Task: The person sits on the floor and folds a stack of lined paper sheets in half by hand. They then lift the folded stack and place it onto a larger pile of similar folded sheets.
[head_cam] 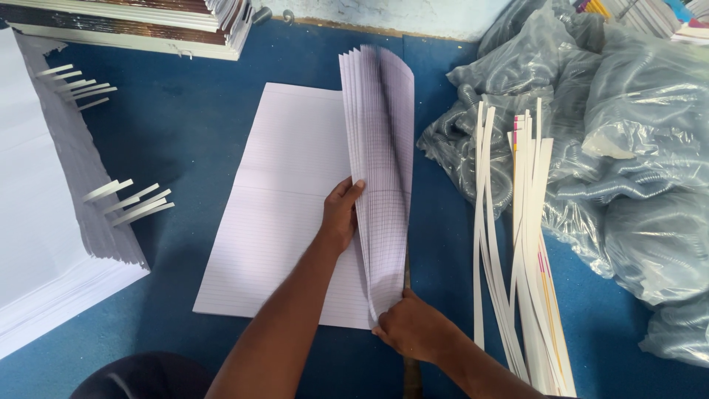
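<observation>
holding up a curled sheaf of ruled sheets over the flat ruled paper on the blue floor, left hand fingers pressed flat against it, right hand pinching its bottom corner.

The big paper stack at left runs off the frame's edge. The books at upper left are cut by the top edge. The lifted sheets blur at their top. The right hand hides their lower corner.
</observation>
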